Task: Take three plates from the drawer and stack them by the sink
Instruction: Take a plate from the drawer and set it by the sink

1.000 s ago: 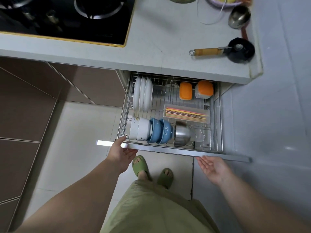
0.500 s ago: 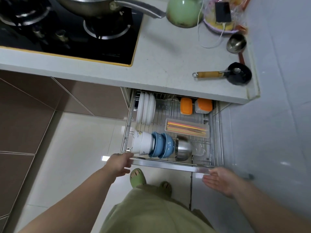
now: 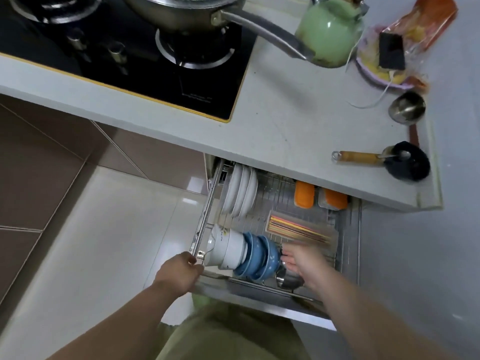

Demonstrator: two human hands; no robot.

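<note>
Below the counter a wire-rack drawer [image 3: 201,227] stands pulled out. Several white plates [image 3: 240,192] stand on edge at its back left. My left hand [image 3: 179,271] grips the drawer's front left corner. Inside the drawer my right hand [image 3: 302,261] is blurred, fingers spread and empty, above a steel bowl [image 3: 288,280] and next to the blue bowls [image 3: 259,258]. It is well short of the plates. No sink is in view.
White bowls [image 3: 226,249] lie beside the blue ones. A chopstick tray [image 3: 301,228] and orange-lidded boxes [image 3: 304,194] fill the drawer's right. On the counter [image 3: 285,120] are a stove with a pan [image 3: 187,11], a green kettle [image 3: 330,32], a steel cup [image 3: 406,107] and a small ladle [image 3: 389,159].
My right hand has moved from below the drawer front up and left into the drawer. The left hand stays at the front left corner. The view has tilted up toward the counter.
</note>
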